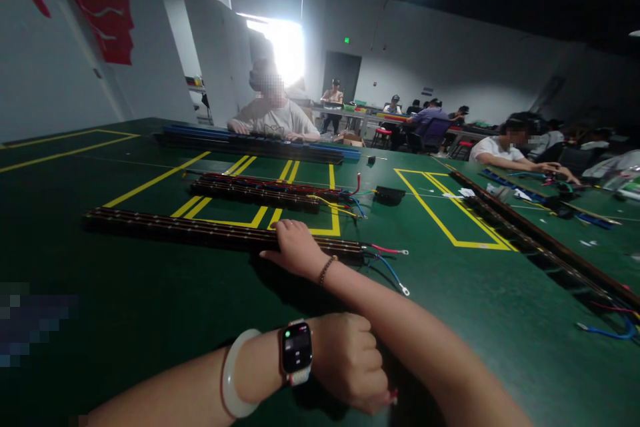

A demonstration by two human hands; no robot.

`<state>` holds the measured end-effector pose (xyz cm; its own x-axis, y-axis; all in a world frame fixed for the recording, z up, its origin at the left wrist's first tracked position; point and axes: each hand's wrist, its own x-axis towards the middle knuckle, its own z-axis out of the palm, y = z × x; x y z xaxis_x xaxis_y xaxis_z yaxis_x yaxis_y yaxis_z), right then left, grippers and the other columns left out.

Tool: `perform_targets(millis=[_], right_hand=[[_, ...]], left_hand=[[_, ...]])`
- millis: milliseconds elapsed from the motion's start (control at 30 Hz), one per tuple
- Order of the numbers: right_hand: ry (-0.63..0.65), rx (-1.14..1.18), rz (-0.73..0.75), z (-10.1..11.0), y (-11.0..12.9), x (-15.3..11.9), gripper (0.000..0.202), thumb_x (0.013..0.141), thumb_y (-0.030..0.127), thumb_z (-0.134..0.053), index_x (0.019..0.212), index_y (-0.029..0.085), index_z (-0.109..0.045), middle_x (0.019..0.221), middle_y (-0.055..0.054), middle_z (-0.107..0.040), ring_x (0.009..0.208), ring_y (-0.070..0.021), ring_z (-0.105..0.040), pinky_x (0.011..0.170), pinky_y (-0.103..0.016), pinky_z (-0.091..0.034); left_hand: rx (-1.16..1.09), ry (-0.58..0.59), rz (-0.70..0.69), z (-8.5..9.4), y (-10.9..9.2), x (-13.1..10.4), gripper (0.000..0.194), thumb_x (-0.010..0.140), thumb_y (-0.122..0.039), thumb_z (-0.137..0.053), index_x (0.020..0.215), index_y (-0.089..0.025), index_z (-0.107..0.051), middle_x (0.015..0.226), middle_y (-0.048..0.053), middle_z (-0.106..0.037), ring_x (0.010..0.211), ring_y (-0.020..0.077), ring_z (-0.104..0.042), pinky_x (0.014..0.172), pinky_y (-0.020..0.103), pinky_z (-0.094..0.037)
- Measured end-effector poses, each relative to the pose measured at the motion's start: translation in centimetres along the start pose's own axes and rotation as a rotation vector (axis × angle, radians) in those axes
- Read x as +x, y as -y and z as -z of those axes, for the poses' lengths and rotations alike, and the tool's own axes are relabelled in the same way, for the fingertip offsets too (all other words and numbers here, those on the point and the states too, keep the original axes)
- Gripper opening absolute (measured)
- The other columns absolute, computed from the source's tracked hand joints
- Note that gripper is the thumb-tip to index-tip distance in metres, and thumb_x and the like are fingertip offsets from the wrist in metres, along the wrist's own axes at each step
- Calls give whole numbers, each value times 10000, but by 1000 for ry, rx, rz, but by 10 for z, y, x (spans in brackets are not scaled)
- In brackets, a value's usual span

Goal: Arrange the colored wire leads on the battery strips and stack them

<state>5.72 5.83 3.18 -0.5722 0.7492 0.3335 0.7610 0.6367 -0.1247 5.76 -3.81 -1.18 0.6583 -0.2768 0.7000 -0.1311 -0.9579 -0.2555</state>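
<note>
A long dark bar [200, 227] with metallic lines lies across the green table, red and blue wires with ring lugs at its right end. My right hand [295, 247], with a beaded bracelet, rests over this bar near its right part, the fingers on its top and far side and the thumb at the near side. Closer to me, my left hand [350, 361] is curled into a fist above the table, below my right forearm. A smartwatch [297, 349] and a pale bangle [235, 373] are on that arm. Something small and red shows at its fingertips; what it is stays unclear.
Shorter wired bars [255, 195] and a black connector piece [390, 195] lie beyond. Farther back are blue and black rails [250, 145], with a person [275, 117] behind them. More long bars [540, 240] run along the right, near another person. Yellow lines mark the green table [500, 320].
</note>
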Motion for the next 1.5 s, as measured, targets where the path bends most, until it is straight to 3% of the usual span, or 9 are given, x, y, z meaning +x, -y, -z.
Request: perform_targets(millis=[133, 233, 367, 467, 567, 700, 967, 1267, 1500], right_hand=[[-159, 102, 161, 39, -38, -43, 377, 913, 364, -473, 1253, 208, -431, 1281, -36, -513, 1188, -143, -438, 1010, -271, -313], [-198, 78, 8, 57, -95, -86, 337, 874, 378, -538, 1168, 214, -519, 1203, -66, -564, 1141, -192, -479, 987, -351, -341], [-103, 27, -277, 60, -159, -141, 429, 796, 515, -590, 1099, 213, -598, 1093, -90, -602, 1054, -260, -516, 903, -431, -381], [80, 129, -338, 61, -176, -166, 470, 759, 562, -604, 1080, 220, -627, 1022, -75, -624, 966, -242, -544, 848, -406, -405], [185, 297, -387, 64, -175, -171, 450, 743, 542, -625, 1014, 183, -642, 897, -51, -640, 817, -190, -571, 731, -325, -439], [124, 383, -427, 63, -162, -165, 327, 770, 482, -614, 808, 158, -637, 744, -16, -622, 677, -144, -555, 615, -259, -417], [-129, -63, -85, 48, -109, -156, 178, 859, 304, -566, 772, 189, -672, 683, -31, -604, 700, -154, -499, 664, -288, -338], [-131, -449, 272, 37, -73, -158, 198, 879, 91, -450, 832, 134, -638, 777, -75, -593, 684, -174, -438, 634, -324, -324], [-37, -331, 325, 49, -71, -156, 183, 896, 201, -456, 846, 147, -624, 754, -61, -579, 715, -174, -463, 674, -325, -329]], left_hand=[[-89, 96, 119, 4, 1, -2, 331, 819, -300, -464, 500, -211, -459, 442, -5, -464, 410, 112, -337, 435, 300, -236], [-162, 146, 319, 6, 3, -2, 341, 839, -271, -434, 504, -209, -441, 453, 1, -482, 417, 111, -357, 457, 302, -237], [-515, 126, 861, 11, 9, 2, 442, 912, -318, -324, 511, -182, -450, 487, 2, -502, 445, 91, -426, 512, 253, -329], [-988, 42, 1301, 13, 15, 7, 512, 910, -488, -286, 566, -166, -488, 506, 0, -507, 423, 87, -460, 434, 212, -342], [-1367, -72, 1505, 12, 20, 10, 534, 870, -582, -308, 642, -147, -514, 530, 11, -530, 423, 103, -512, 368, 187, -314], [-1692, -176, 1559, 8, 19, 12, 482, 872, -553, -366, 809, -115, -554, 689, 73, -609, 624, 179, -641, 506, 268, -482], [-1850, -600, 1648, -1, 14, 10, 294, 875, -337, -532, 1108, -164, -483, 1197, 138, -546, 976, 199, -631, 961, 422, -408], [-1737, -906, 1651, -8, 15, 8, 158, 872, -316, -550, 856, -161, -523, 884, 28, -613, 891, 128, -599, 857, 296, -453], [-1614, -944, 1734, -10, 15, 5, 196, 885, -327, -523, 793, -158, -480, 712, -13, -579, 646, 92, -577, 656, 243, -483]])
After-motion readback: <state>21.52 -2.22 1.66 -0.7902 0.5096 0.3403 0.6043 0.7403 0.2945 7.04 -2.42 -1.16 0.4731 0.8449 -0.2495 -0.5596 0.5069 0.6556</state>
